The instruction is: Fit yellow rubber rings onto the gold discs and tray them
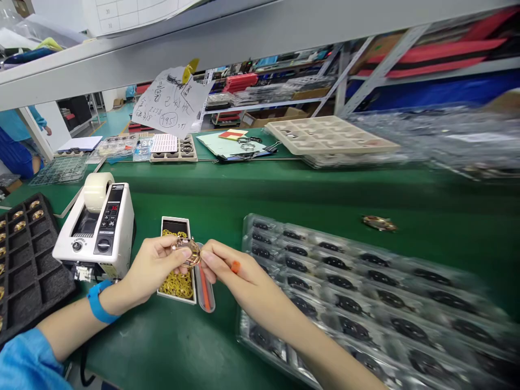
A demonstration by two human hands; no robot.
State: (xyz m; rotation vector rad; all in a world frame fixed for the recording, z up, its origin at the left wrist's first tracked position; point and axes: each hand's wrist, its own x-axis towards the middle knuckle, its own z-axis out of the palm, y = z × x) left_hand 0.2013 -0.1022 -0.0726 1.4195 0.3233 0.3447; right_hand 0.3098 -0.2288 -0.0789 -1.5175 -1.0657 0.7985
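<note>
Above a narrow white box (175, 219) of yellow parts (179, 284), the left hand (156, 265) held a round gold-coloured piece (190, 253), pinched between thumb and fingers. The right hand (227, 262) met the piece's right edge, its thumb and fingertips drawn together; whether they gripped the rim or something small could not be told. A bit of orange (235, 266) showed at those fingers. Just beside the box, partly under the hands, lay a clear slim case (209, 306) with an orange-red strip inside.

Left of the box stood a white tape dispenser (116, 233) with a roll of tape on top, and beyond it a black compartment tray (44, 260) with gold-coloured pieces in some cells. To the right, a clear plastic tray (247, 244) carried rows of dark oval parts. Past it, on the green table (195, 346), rested another gold-coloured piece (379, 222). Farther back sat a beige moulded tray (325, 132).
</note>
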